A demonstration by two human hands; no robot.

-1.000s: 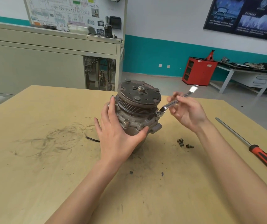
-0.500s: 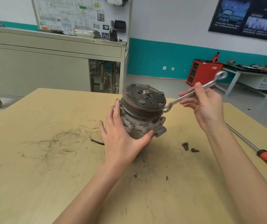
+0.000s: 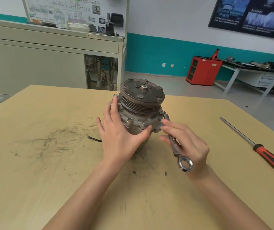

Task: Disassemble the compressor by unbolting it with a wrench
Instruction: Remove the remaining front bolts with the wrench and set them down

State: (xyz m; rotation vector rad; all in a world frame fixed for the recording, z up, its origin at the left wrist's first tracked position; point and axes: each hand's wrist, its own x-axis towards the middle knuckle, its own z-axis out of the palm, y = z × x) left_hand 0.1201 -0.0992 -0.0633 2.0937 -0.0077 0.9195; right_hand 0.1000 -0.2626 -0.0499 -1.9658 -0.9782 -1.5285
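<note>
No legible text; print on wall chart, dark poster and wrench too blurred.

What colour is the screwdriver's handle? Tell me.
The screwdriver handle is red and black, clearest in the head view.
</note>
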